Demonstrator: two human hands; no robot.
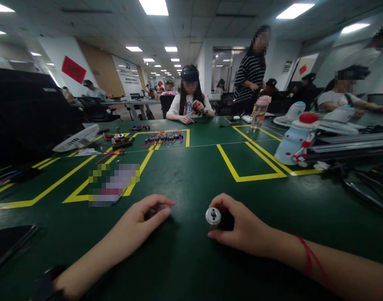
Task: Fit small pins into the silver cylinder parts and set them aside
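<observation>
A small silver electric motor (213, 218) stands upright on the green table, its round end face with a central shaft and small holes turned up. My right hand (241, 223) grips it from the right, with the index finger behind and the thumb in front. To the left, my left hand (150, 217) rests over the table, loosely curved, a gap showing between thumb and index finger. Nothing is visible in it, and its other fingers are partly hidden.
Yellow tape (260, 177) marks areas on the green table (185, 179). A blurred-out flat item (116, 186) lies left, before a bundle of coloured wires (164, 139). A blue bottle (290, 142) and pink-lidded bottle (260, 113) stand right. A person (191, 98) sits opposite.
</observation>
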